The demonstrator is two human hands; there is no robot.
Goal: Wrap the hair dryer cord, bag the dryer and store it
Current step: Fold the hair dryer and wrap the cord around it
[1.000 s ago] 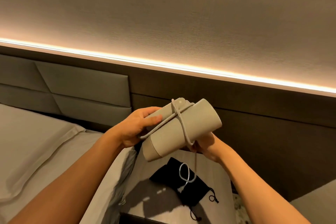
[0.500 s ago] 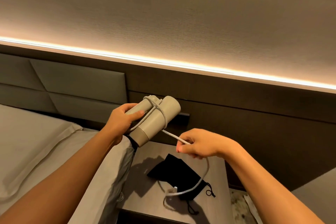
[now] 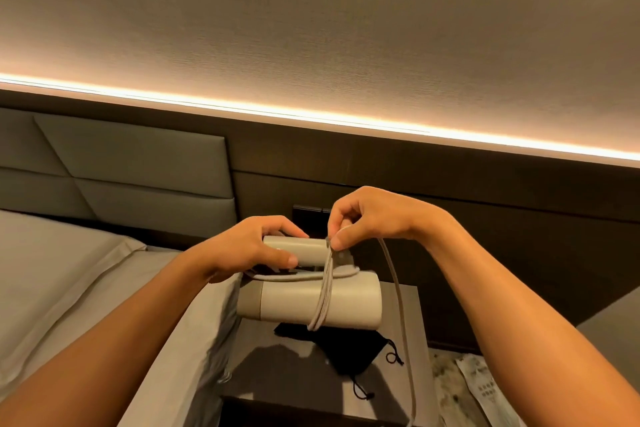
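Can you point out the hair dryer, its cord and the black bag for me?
dryer [image 3: 294, 305], head view, on the barrel's side.
cord [image 3: 398, 291], head view, on the loose length hanging down.
bag [image 3: 353, 348], head view, on the cloth below the dryer.

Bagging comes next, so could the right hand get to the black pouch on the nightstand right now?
Probably not yet: the right hand is pinching the cord, and the dryer hangs over the pouch.
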